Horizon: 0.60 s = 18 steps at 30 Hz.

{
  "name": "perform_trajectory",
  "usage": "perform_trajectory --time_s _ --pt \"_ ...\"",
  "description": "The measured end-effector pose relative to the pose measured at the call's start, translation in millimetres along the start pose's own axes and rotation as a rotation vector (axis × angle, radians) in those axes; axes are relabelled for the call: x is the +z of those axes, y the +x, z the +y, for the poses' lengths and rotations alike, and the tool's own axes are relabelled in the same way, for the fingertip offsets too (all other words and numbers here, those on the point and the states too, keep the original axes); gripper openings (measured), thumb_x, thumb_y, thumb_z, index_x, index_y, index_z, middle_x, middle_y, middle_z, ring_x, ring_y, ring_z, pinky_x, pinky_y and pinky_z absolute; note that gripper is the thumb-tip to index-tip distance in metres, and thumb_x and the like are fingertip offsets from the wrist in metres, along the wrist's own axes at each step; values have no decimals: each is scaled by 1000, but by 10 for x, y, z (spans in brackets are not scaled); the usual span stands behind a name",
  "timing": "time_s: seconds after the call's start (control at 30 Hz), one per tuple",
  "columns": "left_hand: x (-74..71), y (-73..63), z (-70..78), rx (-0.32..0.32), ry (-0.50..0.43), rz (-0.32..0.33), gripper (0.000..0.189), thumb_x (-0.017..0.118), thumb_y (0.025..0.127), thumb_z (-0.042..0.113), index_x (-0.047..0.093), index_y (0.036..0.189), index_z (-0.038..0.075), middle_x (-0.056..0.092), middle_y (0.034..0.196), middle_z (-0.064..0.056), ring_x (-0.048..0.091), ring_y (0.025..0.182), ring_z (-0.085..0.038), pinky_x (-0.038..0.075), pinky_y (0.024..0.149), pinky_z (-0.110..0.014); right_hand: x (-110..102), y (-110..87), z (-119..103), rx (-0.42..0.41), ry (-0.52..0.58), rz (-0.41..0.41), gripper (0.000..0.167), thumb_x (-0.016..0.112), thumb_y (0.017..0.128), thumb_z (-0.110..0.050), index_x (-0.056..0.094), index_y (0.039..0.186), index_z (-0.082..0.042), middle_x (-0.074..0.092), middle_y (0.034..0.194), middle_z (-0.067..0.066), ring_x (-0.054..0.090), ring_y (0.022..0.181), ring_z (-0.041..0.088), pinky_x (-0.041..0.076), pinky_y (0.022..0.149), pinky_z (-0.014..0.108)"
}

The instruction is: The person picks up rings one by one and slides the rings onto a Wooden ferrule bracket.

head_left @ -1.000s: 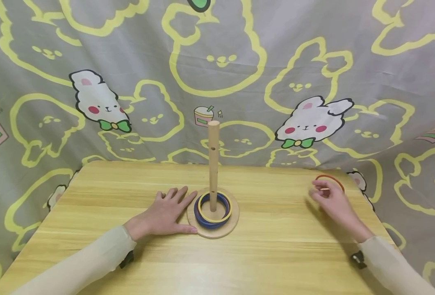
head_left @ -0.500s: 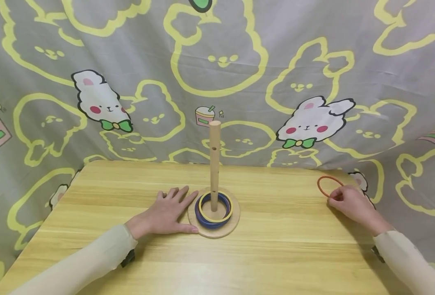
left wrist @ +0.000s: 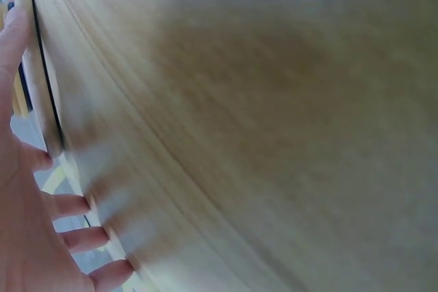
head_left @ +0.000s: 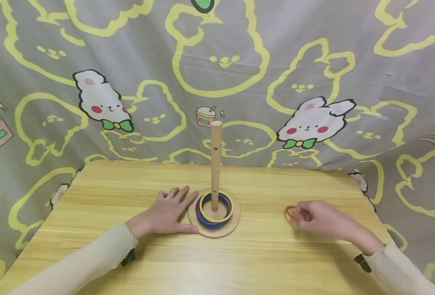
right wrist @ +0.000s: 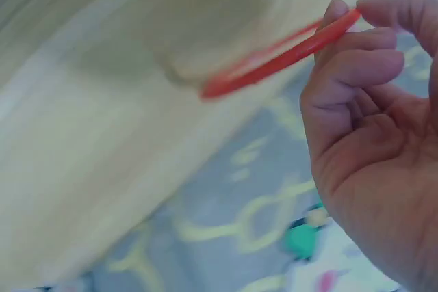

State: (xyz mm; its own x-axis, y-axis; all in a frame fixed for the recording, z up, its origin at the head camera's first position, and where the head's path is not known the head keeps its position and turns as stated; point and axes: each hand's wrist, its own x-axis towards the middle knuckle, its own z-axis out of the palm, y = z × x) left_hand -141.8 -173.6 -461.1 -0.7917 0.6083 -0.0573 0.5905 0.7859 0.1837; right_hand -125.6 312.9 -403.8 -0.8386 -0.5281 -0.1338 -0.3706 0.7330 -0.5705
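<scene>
My right hand (head_left: pixel 322 219) pinches a red ring (right wrist: pixel 280 59) between thumb and index finger, above the right part of the table. In the head view much of that ring hides behind the fingers. Spread fingers and thumb of my left hand (head_left: pixel 165 215) rest at the left edge of a round wooden base (head_left: pixel 233 223). From this base rises an upright wooden peg (head_left: pixel 215 164) with small holes in it. A yellow ring (head_left: pixel 231 213) lies on top of blue rings (head_left: pixel 211 225), all around the foot of the peg.
The wood-grain table (head_left: pixel 254 262) ends at the back against a grey curtain (head_left: pixel 239 61) with yellow outlines and white rabbits. Both forearms reach in over the front of the table.
My right hand first reaches the red ring at the back right, then grasps it and carries it left and nearer. The left hand stays at the base.
</scene>
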Motion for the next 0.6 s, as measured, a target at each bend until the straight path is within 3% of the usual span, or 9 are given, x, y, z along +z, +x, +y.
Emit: perform_trajectory --time_s 0.17,0.37,0.6 --pt "1 6 -6 0 -1 7 115 57 91 89 33 173 12 34 169 -30 40 148 -53 38 99 -80 21 -20 -506 -156 15 17 24 72 91 0 76 104 -19 60 79 -17 54 70 2 47 61 25" --pt "1 0 -1 2 0 16 115 58 92 88 34 173 11 36 169 -30 42 147 -52 38 99 -79 6 6 -965 -383 67 137 34 72 100 2 76 113 -29 61 83 -19 58 70 2 51 60 24" --pt "-4 -11 7 10 -1 28 114 61 92 87 35 172 9 36 168 -31 42 146 -54 39 98 -79 -148 152 -1504 -484 178 341 30 72 100 5 79 120 -17 67 86 -13 59 64 7 51 54 25"
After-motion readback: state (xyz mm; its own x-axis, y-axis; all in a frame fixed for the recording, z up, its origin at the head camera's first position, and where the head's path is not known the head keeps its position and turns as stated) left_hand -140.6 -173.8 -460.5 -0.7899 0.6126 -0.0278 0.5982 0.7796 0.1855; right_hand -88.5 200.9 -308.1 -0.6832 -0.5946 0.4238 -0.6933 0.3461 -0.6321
